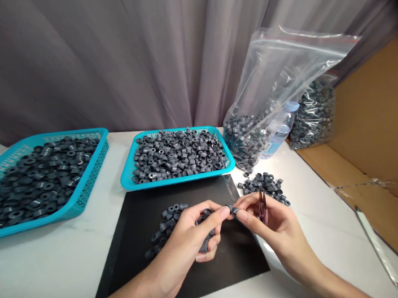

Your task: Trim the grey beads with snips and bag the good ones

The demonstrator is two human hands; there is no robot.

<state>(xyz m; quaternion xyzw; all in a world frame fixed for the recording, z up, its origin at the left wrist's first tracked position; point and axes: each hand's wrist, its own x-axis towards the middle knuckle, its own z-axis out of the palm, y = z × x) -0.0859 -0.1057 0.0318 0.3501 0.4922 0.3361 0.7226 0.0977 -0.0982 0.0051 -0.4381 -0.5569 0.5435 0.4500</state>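
My left hand [194, 237] is curled over the black mat [145, 255], holding several small grey rings in the palm and pinching one grey ring [230, 208] at the fingertips. My right hand [274, 225] meets it from the right, thumb and forefinger touching the same ring, and it also grips a pair of metal tweezers [262, 203] that point upward. A loose pile of grey rings [166, 225] lies on the mat just left of my left hand.
A teal tray [127, 182] full of grey rings sits behind the mat, and a larger teal basket [83, 192] of bigger rings at the left. Clear zip bags [267, 118] of rings stand at the back right, a small ring heap [265, 185] before them. An open cardboard box [381, 147] is at the right.
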